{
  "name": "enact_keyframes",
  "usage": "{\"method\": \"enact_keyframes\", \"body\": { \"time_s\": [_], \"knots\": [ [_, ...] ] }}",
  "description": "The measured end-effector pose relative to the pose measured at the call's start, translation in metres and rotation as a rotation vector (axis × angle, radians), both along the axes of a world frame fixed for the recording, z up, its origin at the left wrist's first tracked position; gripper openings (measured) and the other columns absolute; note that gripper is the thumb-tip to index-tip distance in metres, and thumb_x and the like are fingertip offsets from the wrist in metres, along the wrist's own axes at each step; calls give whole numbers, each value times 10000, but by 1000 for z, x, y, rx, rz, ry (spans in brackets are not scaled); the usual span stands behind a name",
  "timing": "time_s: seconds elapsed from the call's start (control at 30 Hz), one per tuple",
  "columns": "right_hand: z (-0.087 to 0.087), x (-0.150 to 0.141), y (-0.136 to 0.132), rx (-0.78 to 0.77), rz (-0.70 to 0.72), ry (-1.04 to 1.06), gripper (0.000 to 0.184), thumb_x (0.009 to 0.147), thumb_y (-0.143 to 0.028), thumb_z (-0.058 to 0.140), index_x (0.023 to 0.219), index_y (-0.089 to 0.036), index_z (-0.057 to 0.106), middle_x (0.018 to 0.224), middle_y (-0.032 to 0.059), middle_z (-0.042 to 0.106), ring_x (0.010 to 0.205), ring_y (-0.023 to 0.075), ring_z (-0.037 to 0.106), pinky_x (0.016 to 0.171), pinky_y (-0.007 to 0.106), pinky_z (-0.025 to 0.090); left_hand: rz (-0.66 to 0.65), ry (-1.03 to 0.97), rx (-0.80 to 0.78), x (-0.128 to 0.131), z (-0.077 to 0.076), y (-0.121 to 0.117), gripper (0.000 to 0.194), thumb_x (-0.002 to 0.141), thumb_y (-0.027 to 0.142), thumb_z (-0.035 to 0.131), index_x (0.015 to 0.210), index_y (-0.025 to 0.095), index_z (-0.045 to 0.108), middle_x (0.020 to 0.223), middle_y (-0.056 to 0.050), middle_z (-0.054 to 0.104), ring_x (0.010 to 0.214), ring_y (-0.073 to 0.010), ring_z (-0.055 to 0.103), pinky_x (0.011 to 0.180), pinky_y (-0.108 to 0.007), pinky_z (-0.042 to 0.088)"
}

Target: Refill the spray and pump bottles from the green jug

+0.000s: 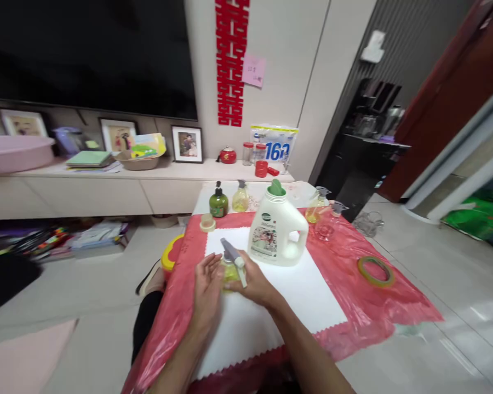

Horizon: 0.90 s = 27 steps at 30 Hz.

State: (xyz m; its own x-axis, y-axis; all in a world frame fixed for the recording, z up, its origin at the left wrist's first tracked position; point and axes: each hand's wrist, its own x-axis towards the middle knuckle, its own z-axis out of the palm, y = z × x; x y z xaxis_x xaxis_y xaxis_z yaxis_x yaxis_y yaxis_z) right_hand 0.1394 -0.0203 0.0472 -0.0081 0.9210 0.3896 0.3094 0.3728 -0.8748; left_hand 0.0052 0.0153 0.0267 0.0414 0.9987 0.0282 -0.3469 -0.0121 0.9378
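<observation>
Between my two hands a small clear pump bottle (pixel 230 272) with yellow liquid stands over the white sheet, its grey pump head tilted up to the left. My left hand (pixel 207 278) cups the bottle from the left, its thumb along the side and fingers curled. Closed round the right side of the bottle is my right hand (pixel 254 280), with a thumb low on its front and a white piece of the nozzle at the fingers. Just behind my right hand stands a large white jug (pixel 271 232) with a green cap (pixel 276 187), its handle to the right.
A red plastic cover (pixel 345 273) lies under the white sheet (pixel 287 295). A green pump bottle (pixel 218 203), another yellow pump bottle (pixel 240 200) and a small pale cup (pixel 207 221) stand at the back left. Clear pump bottles (pixel 325 227) and a tape roll (pixel 376 271) are at the right.
</observation>
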Motion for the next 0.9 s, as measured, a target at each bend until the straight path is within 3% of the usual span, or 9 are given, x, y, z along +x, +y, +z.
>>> {"method": "enact_keyframes", "body": {
  "time_s": [0.07,0.17,0.33,0.43,0.57,0.7,0.8,0.9],
  "knots": [
    [-2,1,-2,-26,-21,-52,886,720,-394,832,1501,-229,449,1400,102,533,1280,269,521,1100,415,441,-14,59,-60,-8,-6,-5,543,727,560,777,1137,250,602,1260,-74,667,1229,-281,608,1056,-434,494],
    [1,-1,-8,-37,-85,-91,887,667,-340,838,1462,-196,471,1363,116,550,1265,302,515,1112,474,419,-5,164,-127,-20,-14,-13,593,727,625,745,1163,245,613,1295,-87,662,1259,-303,596,1098,-467,464],
    [33,5,-45,-22,-257,-21,752,661,-420,858,1325,-208,574,1245,93,604,1161,284,570,1069,457,465,-122,364,-77,-36,-26,-13,631,683,600,748,1168,223,605,1291,-112,656,1177,-316,635,1049,-484,501],
    [56,30,-82,-51,-451,58,682,675,-481,860,1237,-197,596,1124,93,651,1029,259,631,906,405,551,-178,494,10,-42,-31,-13,563,699,572,717,1141,233,634,1275,-102,652,1168,-331,637,1052,-503,499],
    [72,93,-117,-71,-824,-30,744,648,-524,865,1217,-163,550,1092,116,653,985,274,638,839,416,544,-202,612,92,-41,-32,-18,501,733,523,655,1137,226,643,1286,-118,642,1241,-346,601,1073,-504,478],
    [60,167,-128,-114,-1183,-240,683,629,-508,831,1160,-181,554,1060,80,633,910,251,601,810,389,490,-201,677,73,-38,-27,-24,484,750,502,600,1149,229,632,1293,-111,649,1252,-338,597,1061,-491,481],
    [41,212,-126,-109,-1284,-268,626,629,-504,798,1098,-174,547,1012,82,610,880,234,558,824,389,457,-185,654,59,-39,-24,-27,482,750,495,599,1144,220,630,1269,-110,657,1243,-337,598,1100,-500,453],
    [22,244,-121,-99,-1372,-279,758,588,-553,775,1182,-155,521,1026,86,582,894,244,530,866,427,443,-173,610,40,-39,-24,-28,475,743,494,621,1126,214,639,1216,-100,676,1191,-320,623,1105,-474,459]
  ]
}}
